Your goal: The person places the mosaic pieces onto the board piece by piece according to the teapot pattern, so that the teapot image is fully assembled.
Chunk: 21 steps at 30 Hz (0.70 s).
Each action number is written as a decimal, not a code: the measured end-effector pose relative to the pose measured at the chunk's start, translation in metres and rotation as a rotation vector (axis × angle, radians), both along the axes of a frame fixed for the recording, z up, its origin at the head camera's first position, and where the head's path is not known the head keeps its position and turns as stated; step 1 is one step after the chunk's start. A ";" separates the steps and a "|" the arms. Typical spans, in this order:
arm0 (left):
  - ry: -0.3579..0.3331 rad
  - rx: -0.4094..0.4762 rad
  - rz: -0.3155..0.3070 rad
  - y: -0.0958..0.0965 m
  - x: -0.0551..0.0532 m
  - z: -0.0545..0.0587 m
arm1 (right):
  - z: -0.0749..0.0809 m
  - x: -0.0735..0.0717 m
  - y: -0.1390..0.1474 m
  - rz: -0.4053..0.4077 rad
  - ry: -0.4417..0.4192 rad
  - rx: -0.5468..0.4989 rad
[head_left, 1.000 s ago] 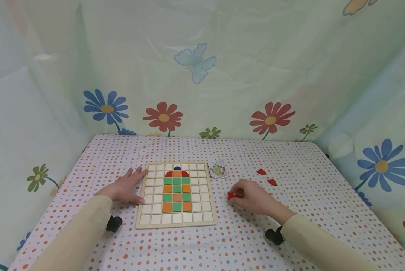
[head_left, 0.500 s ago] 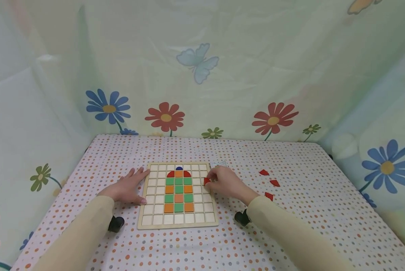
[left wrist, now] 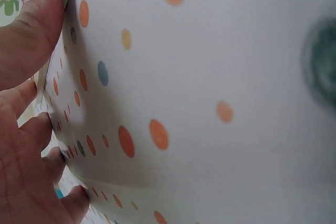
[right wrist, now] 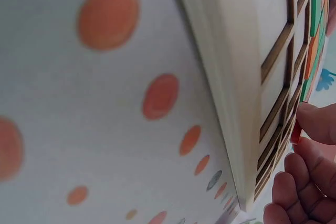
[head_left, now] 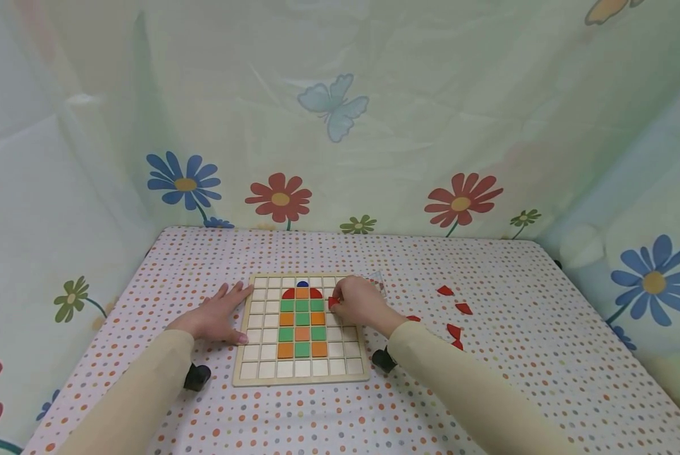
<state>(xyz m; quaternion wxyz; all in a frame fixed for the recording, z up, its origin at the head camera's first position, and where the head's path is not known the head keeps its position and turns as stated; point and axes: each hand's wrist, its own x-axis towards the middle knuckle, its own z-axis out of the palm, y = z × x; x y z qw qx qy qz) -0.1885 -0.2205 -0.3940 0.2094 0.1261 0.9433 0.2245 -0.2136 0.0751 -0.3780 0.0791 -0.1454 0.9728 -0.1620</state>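
Note:
A square wooden grid board (head_left: 301, 377) lies on the table, with green and orange square tiles (head_left: 302, 319) filling a central block. Two red quarter-round tiles and a blue piece (head_left: 303, 284) top that block. My right hand (head_left: 363, 304) pinches another red quarter-round tile (head_left: 333, 301) between thumb and index finger, right of the green row; the same red tile (right wrist: 296, 132) shows edge-on in the right wrist view, close over the grid. My left hand (head_left: 216, 316) has its fingers spread, fingertips and thumb at the board's left edge.
Several loose red quarter-round tiles (head_left: 463, 308) lie on the dotted tablecloth right of the board, some partly hidden by the right sleeve. A small picture card (head_left: 378, 281) sits behind the right hand. Flowered curtains (head_left: 340, 158) border the table at back and sides.
My right hand has moved left from the loose red tiles to over the board, carrying one red tile. The left hand stays at the board's left edge.

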 end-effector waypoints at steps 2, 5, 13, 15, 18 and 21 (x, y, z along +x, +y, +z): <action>0.002 -0.001 -0.002 0.000 0.000 0.000 | -0.002 -0.001 -0.001 0.005 0.009 0.011; 0.003 -0.002 -0.004 0.000 -0.001 0.000 | -0.003 -0.001 -0.001 0.015 0.016 0.028; 0.000 -0.007 0.015 0.001 -0.001 -0.002 | -0.003 -0.001 -0.003 0.030 0.001 0.018; 0.003 -0.006 0.017 0.001 -0.001 -0.002 | -0.003 -0.001 -0.003 0.026 -0.008 0.015; 0.006 -0.003 0.023 0.002 -0.001 -0.002 | -0.003 0.000 -0.003 0.017 -0.023 0.013; 0.007 0.000 0.029 0.002 0.000 -0.002 | -0.003 0.001 -0.003 0.014 -0.027 0.016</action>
